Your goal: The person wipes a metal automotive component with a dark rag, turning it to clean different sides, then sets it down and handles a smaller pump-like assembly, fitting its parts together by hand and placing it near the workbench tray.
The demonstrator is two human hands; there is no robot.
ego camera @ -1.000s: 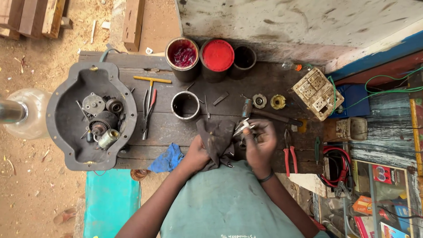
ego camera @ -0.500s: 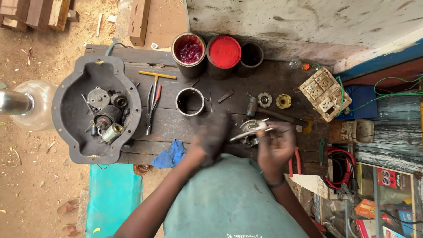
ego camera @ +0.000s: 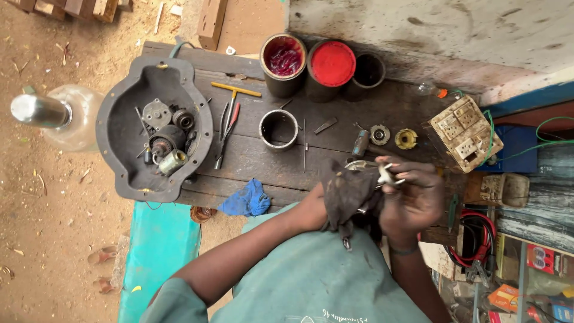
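Left hand (ego camera: 335,200) wrapped in dark rag (ego camera: 350,194), right hand (ego camera: 412,197) closed on small metal part (ego camera: 385,175), perhaps.

Packages only, and they crowd the bottom right corner. At about four o'clock from the middle, a red box (ego camera: 543,258) with pale print on its face stands on the shelf. Just below it, near five o'clock, an orange packet (ego camera: 503,295) lies flat. Hard in the corner, a small blue and red carton (ego camera: 561,311) shows, partly cut off by the edge.
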